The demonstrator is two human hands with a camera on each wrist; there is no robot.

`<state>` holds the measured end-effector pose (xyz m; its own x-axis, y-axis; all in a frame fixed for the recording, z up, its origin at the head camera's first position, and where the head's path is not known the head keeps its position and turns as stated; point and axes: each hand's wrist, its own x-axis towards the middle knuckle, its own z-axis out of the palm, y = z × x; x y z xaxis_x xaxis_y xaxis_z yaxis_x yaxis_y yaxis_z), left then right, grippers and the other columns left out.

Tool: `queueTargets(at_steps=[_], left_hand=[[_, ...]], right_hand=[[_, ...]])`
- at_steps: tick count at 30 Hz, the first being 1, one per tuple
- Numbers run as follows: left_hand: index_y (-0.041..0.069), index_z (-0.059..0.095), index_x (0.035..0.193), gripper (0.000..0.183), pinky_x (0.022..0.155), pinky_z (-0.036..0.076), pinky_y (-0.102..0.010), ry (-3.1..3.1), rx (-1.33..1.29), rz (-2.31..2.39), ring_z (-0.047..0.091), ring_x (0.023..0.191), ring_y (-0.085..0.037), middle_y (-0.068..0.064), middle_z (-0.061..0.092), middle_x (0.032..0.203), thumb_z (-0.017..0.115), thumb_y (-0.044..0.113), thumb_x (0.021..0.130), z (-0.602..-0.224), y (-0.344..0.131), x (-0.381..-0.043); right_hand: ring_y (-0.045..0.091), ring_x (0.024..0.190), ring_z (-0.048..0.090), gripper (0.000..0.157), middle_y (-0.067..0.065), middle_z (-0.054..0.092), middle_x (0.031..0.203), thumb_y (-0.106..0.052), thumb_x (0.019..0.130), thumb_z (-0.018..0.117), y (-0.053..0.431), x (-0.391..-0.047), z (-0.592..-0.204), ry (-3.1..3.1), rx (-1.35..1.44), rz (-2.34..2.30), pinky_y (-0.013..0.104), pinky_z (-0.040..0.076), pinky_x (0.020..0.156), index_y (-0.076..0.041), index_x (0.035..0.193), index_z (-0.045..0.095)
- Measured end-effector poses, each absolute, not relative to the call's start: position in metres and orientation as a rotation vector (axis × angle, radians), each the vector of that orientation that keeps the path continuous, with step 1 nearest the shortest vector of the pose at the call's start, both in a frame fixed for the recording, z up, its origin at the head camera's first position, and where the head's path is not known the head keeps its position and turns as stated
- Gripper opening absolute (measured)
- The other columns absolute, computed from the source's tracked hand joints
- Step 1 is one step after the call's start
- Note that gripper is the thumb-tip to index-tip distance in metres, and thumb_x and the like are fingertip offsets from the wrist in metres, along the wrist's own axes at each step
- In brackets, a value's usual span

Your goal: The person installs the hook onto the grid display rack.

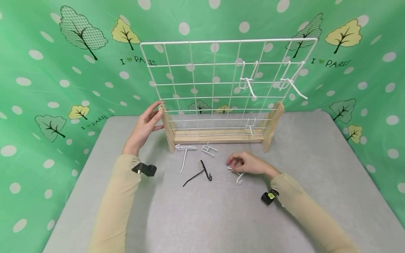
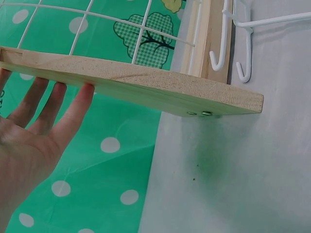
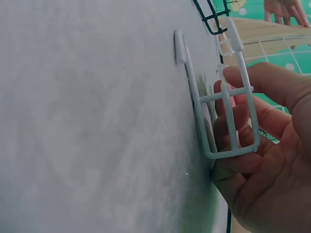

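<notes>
My left hand (image 1: 143, 129) is at the left wooden side (image 1: 167, 131) of a rack that carries an upright white wire grid (image 1: 214, 64). In the left wrist view, its straight fingertips touch the outer face of that wood. My right hand (image 1: 249, 163) pinches a white wire grid hook (image 1: 239, 181) low over the table, in front of the rack. The right wrist view shows this hook's frame (image 3: 232, 154) between thumb and fingers, its two capped ends pointing away from the palm. Left of this hand lies a black hook (image 1: 203, 170).
Two more white hooks, one long (image 1: 184, 158) and one small (image 1: 208, 150), lie before the rack's wooden base (image 1: 218, 140). On the grid's right half hang an upper hook (image 1: 250, 88), a far-right hook (image 1: 296, 88) and a low small one (image 1: 251, 128). Behind is a green dotted curtain (image 1: 95, 80).
</notes>
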<state>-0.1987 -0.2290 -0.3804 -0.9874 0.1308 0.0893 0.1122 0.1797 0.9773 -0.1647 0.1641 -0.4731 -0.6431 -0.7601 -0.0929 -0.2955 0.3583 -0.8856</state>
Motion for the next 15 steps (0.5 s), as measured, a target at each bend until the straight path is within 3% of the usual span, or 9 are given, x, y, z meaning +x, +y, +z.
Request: queueTargets(at_steps=[15], left_hand=[[0.020,0.035,0.151,0.052,0.094,0.052,-0.048,2.419,0.260,1.999,0.039,0.132,-0.032,-0.019,0.039,0.146,0.050,0.031,0.102,-0.3851,-0.2299,-0.2004]], right_hand=[[0.009,0.070,0.052,0.021,0.018,0.062,0.089,0.005,0.090,0.058,0.1693,-0.1603,-0.4732,2.072,-0.908,-1.423,0.017,0.047,0.059,0.006,0.110,0.065]])
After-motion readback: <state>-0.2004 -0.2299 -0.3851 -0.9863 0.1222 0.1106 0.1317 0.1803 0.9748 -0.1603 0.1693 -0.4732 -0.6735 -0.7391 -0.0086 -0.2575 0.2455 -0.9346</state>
